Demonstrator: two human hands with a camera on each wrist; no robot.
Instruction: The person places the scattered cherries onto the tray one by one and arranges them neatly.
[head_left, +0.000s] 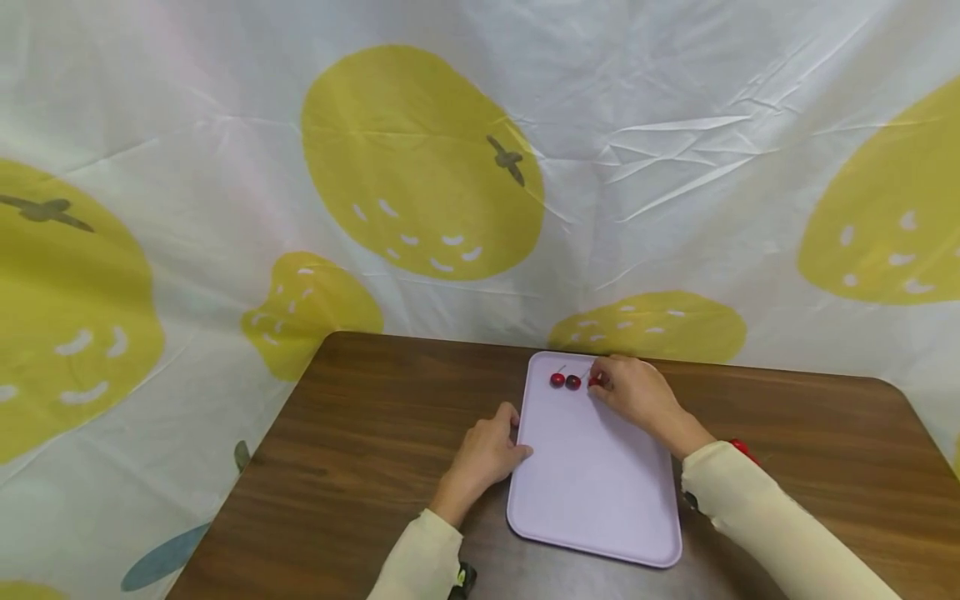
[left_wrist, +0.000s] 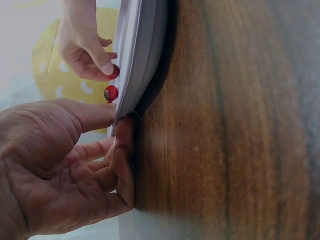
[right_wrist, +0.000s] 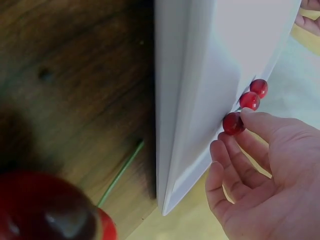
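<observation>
A pale lilac tray (head_left: 592,483) lies on the wooden table. My left hand (head_left: 486,450) grips its left rim, thumb over the edge and fingers against the side and underside, as the left wrist view shows. Near the tray's far end sit two red cherries, one at the left (head_left: 557,380) and a darker one (head_left: 573,382) beside it, with thin stems. To their right my right hand (head_left: 637,392) pinches a third cherry (right_wrist: 233,123) between thumb and fingers, low over the tray. In the head view the fingers partly cover that cherry.
On the table right of the tray are more red cherries (head_left: 741,447), partly hidden by the right sleeve; one cherry (right_wrist: 45,210) with a green stem (right_wrist: 120,172) looms close in the right wrist view. A lemon-patterned cloth (head_left: 450,317) hangs behind the table (head_left: 390,392).
</observation>
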